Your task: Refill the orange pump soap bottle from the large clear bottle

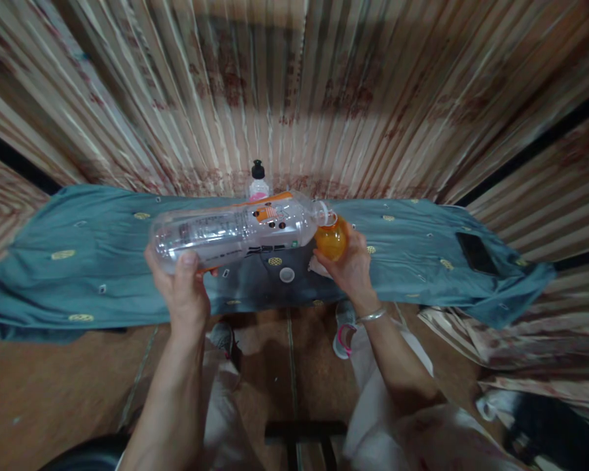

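With bare left forearm (169,383) foremost, grips large clear plastic bottle with orange-and-black print (230,229) near base in left hand (184,288), near-horizontal above teal patterned cloth (98,242); curls fingers of right hand (352,261) around glossy orange rounded container (332,243) at bottle's neck. Probably light, flexible, slick; best held mid-body.

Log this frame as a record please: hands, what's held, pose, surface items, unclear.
left hand: left hand grips large clear bottle near its base
right hand: right hand holds orange container
bottle pose: nearly horizontal, neck toward orange container
on cloth: small white disc, dark phone-like slab 
behind bottle: black-topped bottle, partly hidden
surface: teal patterned cloth
unclear: whether liquid is flowing; whether neck touches container
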Available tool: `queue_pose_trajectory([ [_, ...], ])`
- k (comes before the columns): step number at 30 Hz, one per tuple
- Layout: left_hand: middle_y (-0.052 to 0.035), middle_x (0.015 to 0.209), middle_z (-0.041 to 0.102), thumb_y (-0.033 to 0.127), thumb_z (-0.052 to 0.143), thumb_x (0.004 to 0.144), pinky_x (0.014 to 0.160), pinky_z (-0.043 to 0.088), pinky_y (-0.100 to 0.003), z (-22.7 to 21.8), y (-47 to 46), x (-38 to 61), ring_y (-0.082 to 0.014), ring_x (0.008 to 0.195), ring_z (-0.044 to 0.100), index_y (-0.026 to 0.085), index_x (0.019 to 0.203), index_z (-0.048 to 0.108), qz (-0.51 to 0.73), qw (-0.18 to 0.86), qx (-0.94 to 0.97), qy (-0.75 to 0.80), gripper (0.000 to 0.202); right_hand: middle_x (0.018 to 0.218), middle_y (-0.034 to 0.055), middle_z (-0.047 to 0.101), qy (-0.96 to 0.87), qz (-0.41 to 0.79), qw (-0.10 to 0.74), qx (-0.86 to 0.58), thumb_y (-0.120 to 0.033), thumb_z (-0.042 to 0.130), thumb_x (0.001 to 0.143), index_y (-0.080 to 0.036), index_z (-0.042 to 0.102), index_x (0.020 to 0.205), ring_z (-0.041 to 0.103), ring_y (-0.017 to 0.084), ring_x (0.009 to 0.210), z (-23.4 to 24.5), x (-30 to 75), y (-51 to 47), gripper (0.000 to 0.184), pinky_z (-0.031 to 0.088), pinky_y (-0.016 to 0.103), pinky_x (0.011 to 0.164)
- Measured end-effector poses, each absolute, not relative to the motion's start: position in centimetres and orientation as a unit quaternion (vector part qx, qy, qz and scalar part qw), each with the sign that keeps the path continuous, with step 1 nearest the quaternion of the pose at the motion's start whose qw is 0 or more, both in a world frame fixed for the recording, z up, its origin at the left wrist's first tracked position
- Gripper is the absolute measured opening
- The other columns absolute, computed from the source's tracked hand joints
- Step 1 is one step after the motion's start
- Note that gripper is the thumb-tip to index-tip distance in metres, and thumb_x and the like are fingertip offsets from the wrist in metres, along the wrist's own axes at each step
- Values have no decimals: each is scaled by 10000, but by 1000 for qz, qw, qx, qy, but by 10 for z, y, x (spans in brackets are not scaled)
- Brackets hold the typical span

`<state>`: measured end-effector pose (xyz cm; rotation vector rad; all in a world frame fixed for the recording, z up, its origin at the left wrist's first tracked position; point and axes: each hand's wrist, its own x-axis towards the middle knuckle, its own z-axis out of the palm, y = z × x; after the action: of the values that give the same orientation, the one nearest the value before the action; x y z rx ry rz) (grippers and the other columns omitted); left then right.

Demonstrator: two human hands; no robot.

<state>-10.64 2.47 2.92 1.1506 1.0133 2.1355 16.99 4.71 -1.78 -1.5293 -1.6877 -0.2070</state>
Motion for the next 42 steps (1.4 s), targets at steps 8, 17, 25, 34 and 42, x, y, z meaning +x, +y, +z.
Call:
queue_pose_trajectory([
  [8,-20,872,555,429,760,677,399,394,-182,31,23,-105,-110,600,515,199,1075,590,790,263,428,351,490,1225,168,626,-668,-84,416,-611,-430,766,743,-141,401,1411,575,312,1120,-18,169,47,815,505,513,970],
  [17,-23,903,550,427,762,619,373,386,-172,33,28,-106,-107,602,503,208,1037,591,794,251,425,355,502,1215,164,634,-672,-86,415,-608,-337,815,708,-126,412,1393,582,300,1122,-15,169,47,822,522,481,965],
  [25,-16,891,541,390,765,566,374,374,-162,38,28,-106,-109,611,503,209,960,613,795,258,421,353,460,1231,168,623,-667,-64,408,-620,-325,822,706,-134,428,1384,581,311,1140,-11,168,47,808,527,481,964],
  [34,-30,899,570,393,755,572,362,372,-166,40,27,-104,-117,614,503,209,950,623,791,258,427,355,441,1241,166,631,-667,-64,415,-615,-332,806,721,-137,409,1393,584,311,1154,-13,168,48,804,522,489,975],
  [42,-35,931,570,383,748,588,381,364,-154,41,26,-103,-120,650,497,213,964,622,790,259,425,359,431,1245,160,630,-665,-67,414,-618,-316,801,725,-139,404,1398,577,299,1165,-12,167,47,801,518,476,987],
])
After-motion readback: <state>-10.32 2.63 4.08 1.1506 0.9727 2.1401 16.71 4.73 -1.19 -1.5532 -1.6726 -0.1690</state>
